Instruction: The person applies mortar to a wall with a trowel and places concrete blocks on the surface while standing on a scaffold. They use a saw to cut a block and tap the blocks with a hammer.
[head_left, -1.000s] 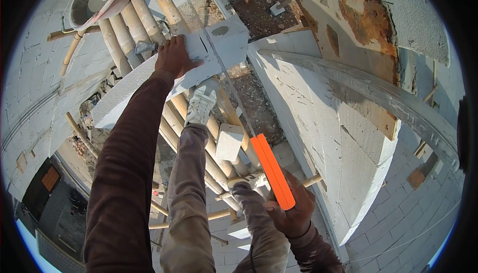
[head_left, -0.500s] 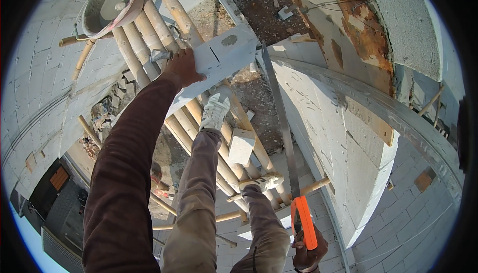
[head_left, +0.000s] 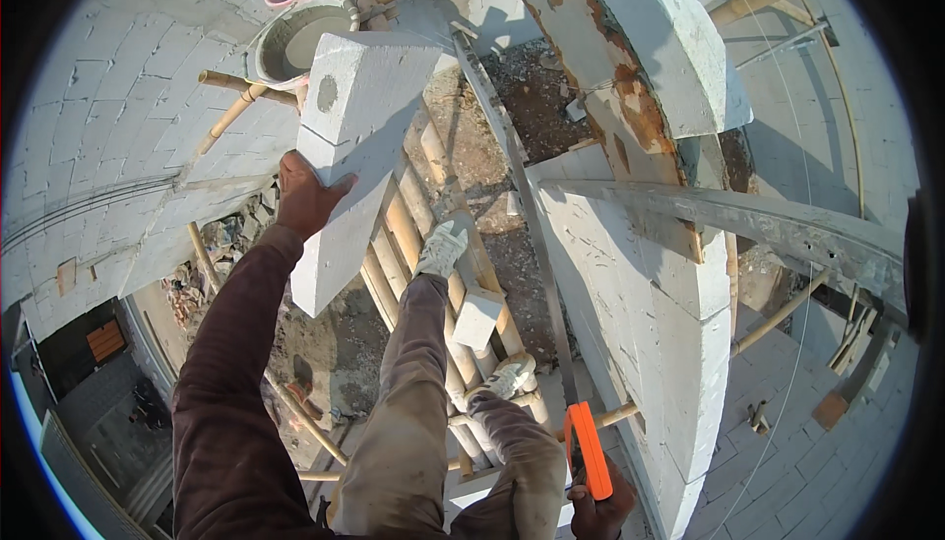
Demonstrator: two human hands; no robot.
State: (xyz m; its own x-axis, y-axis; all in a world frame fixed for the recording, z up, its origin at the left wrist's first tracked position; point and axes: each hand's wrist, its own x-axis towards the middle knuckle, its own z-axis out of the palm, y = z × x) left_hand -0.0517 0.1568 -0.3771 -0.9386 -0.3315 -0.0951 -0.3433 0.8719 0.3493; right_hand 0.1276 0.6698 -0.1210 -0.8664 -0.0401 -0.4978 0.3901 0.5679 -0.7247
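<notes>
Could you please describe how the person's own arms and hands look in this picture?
A long, dark brown fabric sleeve, creased along its length, covers the left arm to the wrist. The left hand and right hand are bare, without gloves. Any right sleeve cannot be made out.

You have bright sunlight, with shadow across the long white rectangular block [head_left: 372, 141]; toward the blackened edges, fisheye distortion bows the pale grey masonry wall [head_left: 94, 136].

white block [head_left: 366, 151]: matt, finely rough masonry | saw blade [head_left: 553, 306]: dull grey metal | saw handle [head_left: 589, 451]: smooth orange plastic | poles [head_left: 400, 217]: bare jointed bamboo | sleeve [head_left: 231, 373]: matt dark cloth | trousers [head_left: 411, 368]: creased matt cloth | long bar [head_left: 748, 217]: scuffed metal
</notes>
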